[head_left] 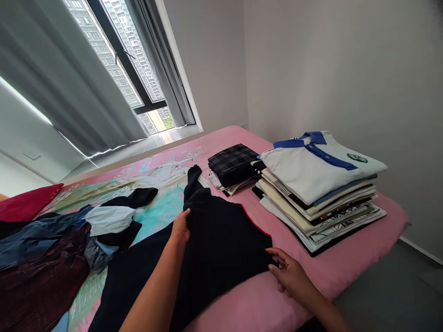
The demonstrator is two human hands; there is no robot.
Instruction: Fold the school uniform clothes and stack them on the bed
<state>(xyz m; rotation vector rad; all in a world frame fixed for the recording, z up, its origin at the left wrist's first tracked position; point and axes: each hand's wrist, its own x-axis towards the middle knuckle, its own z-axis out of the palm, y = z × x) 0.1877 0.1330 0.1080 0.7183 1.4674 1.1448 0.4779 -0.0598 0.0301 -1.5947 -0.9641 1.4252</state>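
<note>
A dark, near-black top (221, 249) lies spread on the bed, with a thin red trim along one edge. One sleeve (194, 182) stretches away toward the far side. My left hand (182, 227) is closed on a fold of the cloth beside that sleeve; its fingertips are partly hidden. At the top's right corner, below the red trim, is my right hand (289, 274). Its index finger and thumb are apart at the cloth's edge, and the other fingers are curled loosely.
A tall stack of folded clothes (311, 207), topped by a white polo shirt (321, 170) with a blue collar, stands at the right. Behind is a smaller pile with black checked cloth (233, 163). Loose clothes (44, 258) lie left on the pink bedsheet (242, 304).
</note>
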